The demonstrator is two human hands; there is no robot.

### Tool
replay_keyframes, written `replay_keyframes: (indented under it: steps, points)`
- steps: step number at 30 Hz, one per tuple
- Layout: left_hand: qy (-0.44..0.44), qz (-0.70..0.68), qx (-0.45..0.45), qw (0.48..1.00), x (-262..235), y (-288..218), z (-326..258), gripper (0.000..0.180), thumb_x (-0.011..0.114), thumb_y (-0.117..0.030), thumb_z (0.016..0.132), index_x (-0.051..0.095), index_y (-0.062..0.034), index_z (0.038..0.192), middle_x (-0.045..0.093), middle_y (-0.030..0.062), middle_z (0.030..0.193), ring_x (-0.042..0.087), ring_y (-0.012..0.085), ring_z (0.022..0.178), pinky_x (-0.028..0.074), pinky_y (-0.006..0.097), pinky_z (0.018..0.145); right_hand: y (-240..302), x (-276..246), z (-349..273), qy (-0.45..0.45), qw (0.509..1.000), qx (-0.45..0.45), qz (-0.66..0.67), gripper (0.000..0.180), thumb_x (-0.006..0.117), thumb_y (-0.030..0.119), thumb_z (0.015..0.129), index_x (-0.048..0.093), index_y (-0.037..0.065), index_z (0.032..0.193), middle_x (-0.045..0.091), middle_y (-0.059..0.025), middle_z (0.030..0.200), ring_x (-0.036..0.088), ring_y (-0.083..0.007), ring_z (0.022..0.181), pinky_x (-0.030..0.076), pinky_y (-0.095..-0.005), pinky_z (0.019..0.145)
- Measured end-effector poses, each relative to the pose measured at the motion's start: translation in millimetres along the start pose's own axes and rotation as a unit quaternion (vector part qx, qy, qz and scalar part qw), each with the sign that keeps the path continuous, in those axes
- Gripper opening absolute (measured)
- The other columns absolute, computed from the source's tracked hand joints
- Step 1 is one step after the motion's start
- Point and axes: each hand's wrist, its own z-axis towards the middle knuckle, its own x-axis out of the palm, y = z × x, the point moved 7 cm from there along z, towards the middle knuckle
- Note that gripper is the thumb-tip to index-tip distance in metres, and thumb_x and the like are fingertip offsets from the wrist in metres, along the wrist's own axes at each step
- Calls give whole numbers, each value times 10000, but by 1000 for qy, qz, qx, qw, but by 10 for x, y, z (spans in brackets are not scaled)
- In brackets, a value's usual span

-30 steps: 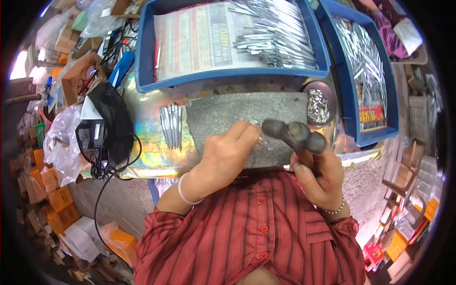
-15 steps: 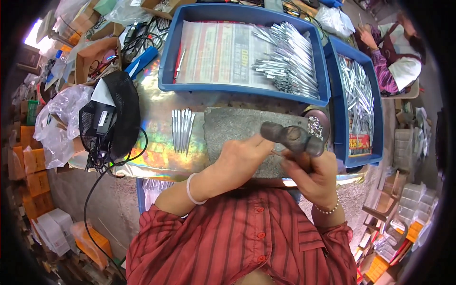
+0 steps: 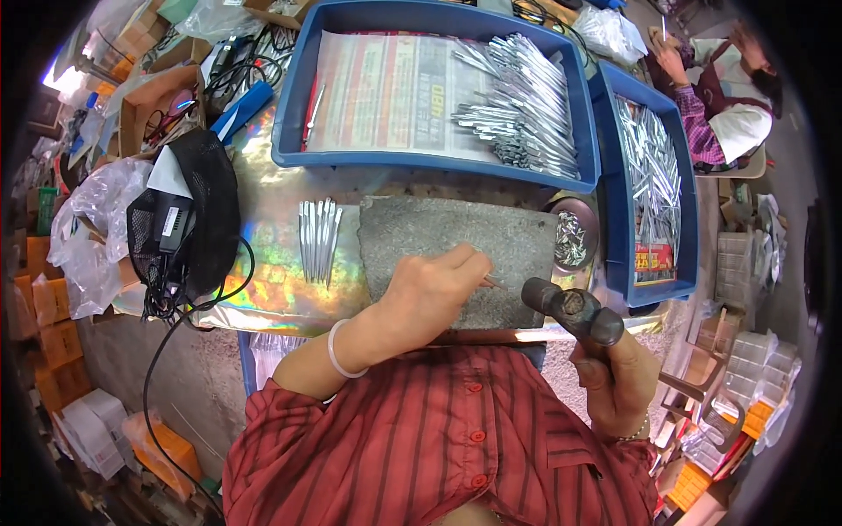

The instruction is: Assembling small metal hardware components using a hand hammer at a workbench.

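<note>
My left hand (image 3: pixel 438 285) rests on a flat grey slab (image 3: pixel 412 223), its fingers pinched round a thin metal piece (image 3: pixel 494 281) whose tip pokes out to the right; most of it is hidden by the fingers. To the right, my right hand (image 3: pixel 618 377) is closed round a hammer, with the dark hammer head (image 3: pixel 574 309) apart from the slab and from the left hand. Left of the slab lies a small row of slim silver metal rods (image 3: pixel 320 238). A round dish (image 3: pixel 589 217) at the slab's right end holds many tiny metal pieces (image 3: pixel 570 241).
Behind the slab stands a blue tray (image 3: pixel 377 161) lined with newspaper, with silver rods (image 3: pixel 535 114) heaped on its right. Another blue tray (image 3: pixel 617 254) of rods is at the right. A black mesh bag (image 3: pixel 215 193) with cables sits left. A co-worker (image 3: pixel 715 114) sits far right.
My right hand and the hammer have moved right and toward me, away from the left hand. The metal piece's tip now shows at my left fingers. The view has shifted slightly.
</note>
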Motion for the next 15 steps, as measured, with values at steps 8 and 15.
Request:
replay_keyframes:
  steps: [8, 15]
  points:
    - [8, -6, 3, 1000, 5, -29, 13, 117, 575, 11, 782, 568, -62, 873, 564, 95, 753, 589, 300, 595, 464, 367, 474, 95, 41, 36, -28, 993, -109, -42, 497, 642, 36, 778, 476, 12, 1245, 593, -141, 836, 607, -306, 695, 484, -341, 590]
    - [3, -4, -11, 1000, 4, 10, -34, 133, 571, 27, 765, 565, -60, 866, 562, 97, 753, 590, 306, 602, 463, 368, 475, 99, 106, 159, 67, 994, -22, -86, 432, 568, 146, 840, 474, 13, 1240, 596, -143, 926, 599, -303, 766, 486, -374, 693]
